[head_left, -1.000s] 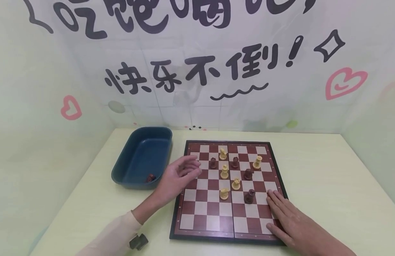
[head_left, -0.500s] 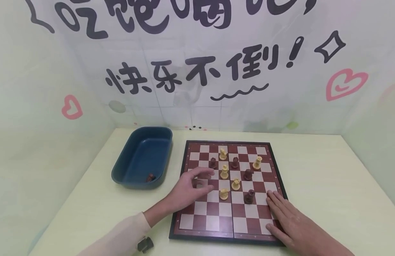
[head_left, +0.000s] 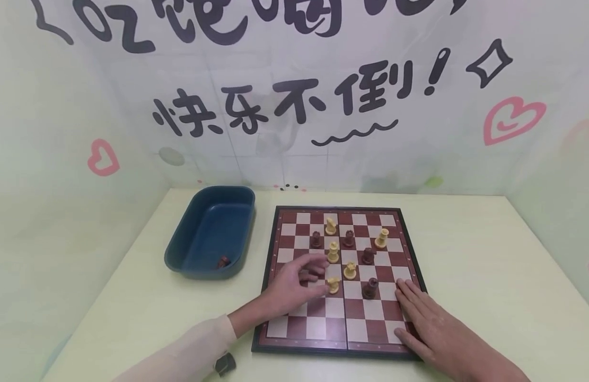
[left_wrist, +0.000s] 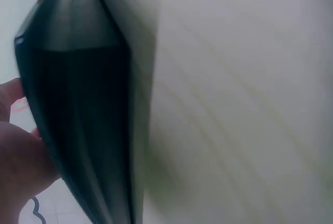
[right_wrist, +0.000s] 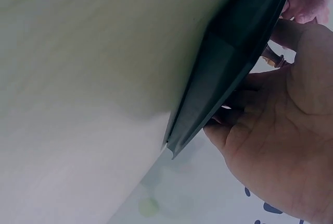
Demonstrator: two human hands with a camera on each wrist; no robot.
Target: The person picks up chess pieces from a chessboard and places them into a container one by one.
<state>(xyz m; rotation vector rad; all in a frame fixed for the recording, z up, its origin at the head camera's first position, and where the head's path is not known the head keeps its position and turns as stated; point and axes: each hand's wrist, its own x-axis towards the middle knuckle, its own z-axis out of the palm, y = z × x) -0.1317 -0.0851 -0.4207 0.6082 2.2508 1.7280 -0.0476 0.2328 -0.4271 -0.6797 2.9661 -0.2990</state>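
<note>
A brown-and-white chessboard (head_left: 313,328) lies on the table with several light and dark chess pieces standing on it. My left hand (head_left: 290,286) is over its left half, fingers loosely bent and spread apart. The thumb tip is beside a light knight (head_left: 333,285); whether they touch I cannot tell. Just beyond the fingertips stands a taller light piece (head_left: 333,252), and a light crowned piece (head_left: 350,271) is right of the knight. My right hand (head_left: 430,326) rests with straight fingers on the board's right edge. Both wrist views mostly show the board's dark side (right_wrist: 208,78) and the table.
A blue bin (head_left: 177,260) stands left of the board, with dark chess pieces (head_left: 222,262) at its near end. Dark pieces, including one nearest my right hand (head_left: 370,288), and a light rook (head_left: 381,238) stand on the board. Printed sheeting (head_left: 294,170) encloses the table behind.
My left hand has moved right and toward me, from the board's left edge to beside the light knight. The right hand stays in place. The head view has shifted slightly.
</note>
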